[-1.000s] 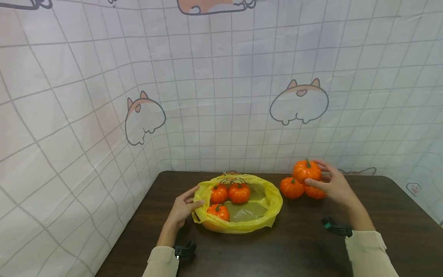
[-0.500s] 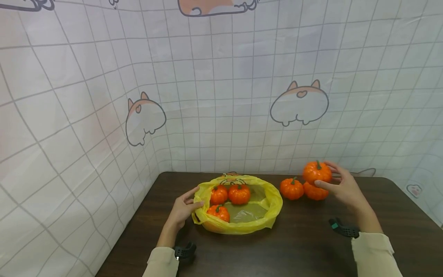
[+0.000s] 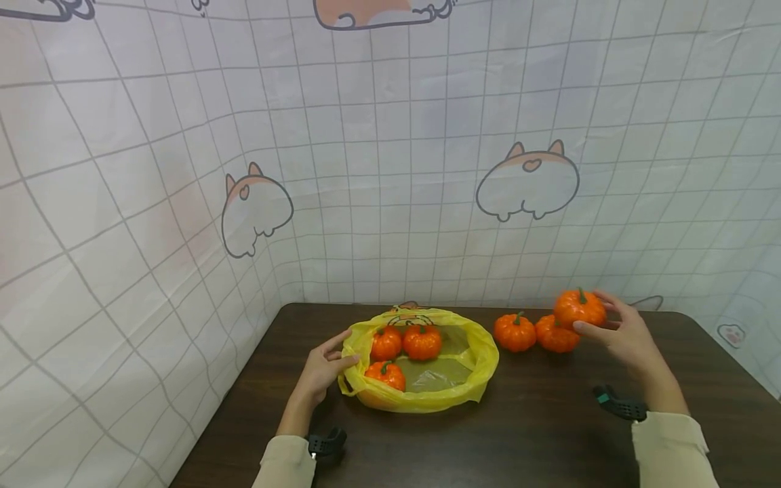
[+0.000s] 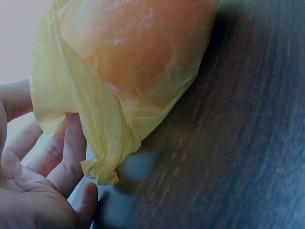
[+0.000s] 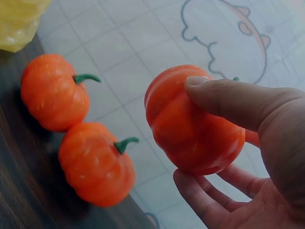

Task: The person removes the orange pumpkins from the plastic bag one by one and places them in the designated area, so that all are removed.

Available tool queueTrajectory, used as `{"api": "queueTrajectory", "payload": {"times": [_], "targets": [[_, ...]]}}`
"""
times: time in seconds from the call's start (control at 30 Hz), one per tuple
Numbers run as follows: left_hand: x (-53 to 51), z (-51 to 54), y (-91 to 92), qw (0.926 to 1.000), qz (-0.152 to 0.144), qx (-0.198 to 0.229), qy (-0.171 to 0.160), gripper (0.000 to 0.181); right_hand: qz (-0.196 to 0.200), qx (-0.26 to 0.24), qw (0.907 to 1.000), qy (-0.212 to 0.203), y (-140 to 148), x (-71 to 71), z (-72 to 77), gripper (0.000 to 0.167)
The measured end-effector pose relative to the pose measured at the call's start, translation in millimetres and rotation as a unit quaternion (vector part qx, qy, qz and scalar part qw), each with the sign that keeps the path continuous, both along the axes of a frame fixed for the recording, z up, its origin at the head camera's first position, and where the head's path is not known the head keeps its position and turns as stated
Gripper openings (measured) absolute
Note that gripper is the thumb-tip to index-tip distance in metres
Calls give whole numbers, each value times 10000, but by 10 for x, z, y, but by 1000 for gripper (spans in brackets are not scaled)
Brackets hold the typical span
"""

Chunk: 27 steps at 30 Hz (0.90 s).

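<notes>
A yellow plastic bag (image 3: 482, 369) lies spread wide at its mouth on the dark table, with three small orange pumpkins (image 3: 422, 342) inside. At its left rim, my left hand (image 3: 321, 368) holds the thin film between thumb and fingers; in the left wrist view, fingers (image 4: 71, 157) reach behind a hanging fold. My right hand (image 3: 622, 335) grips another orange pumpkin (image 5: 186, 129) with a green stem, thumb on one side and fingers on the other. That pumpkin is raised, just right of two pumpkins (image 5: 97, 164) standing side by side on the table.
The brown wooden table (image 3: 476, 447) reaches back to a white grid-patterned cloth (image 3: 390, 203) printed with cartoon animals. Its back edge runs close behind the bag and pumpkins. Black bands (image 3: 327, 442) are worn on both wrists.
My right hand has carried its pumpkin to the right and slightly down, from above the pair to beside them. The left hand and the bag have stayed in place.
</notes>
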<state>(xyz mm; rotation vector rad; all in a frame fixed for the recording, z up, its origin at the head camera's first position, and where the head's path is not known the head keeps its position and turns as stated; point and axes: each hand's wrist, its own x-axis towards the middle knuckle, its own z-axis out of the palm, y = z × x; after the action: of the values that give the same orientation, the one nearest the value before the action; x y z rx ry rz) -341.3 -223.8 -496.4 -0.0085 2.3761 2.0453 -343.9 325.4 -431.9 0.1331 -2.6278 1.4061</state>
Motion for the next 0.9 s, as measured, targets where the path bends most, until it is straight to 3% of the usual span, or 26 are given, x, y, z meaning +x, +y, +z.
{"api": "queueTrajectory", "payload": {"times": [0.47,0.9], "targets": [[-11,-7,-6,10000,1,-27,-28,62,-279,-126,9993,-200,190,-21,-152,95],[-3,-8,5,10000,-47,-33,-35,62,-632,-226,9974,-278,367,-34,-385,91]]}}
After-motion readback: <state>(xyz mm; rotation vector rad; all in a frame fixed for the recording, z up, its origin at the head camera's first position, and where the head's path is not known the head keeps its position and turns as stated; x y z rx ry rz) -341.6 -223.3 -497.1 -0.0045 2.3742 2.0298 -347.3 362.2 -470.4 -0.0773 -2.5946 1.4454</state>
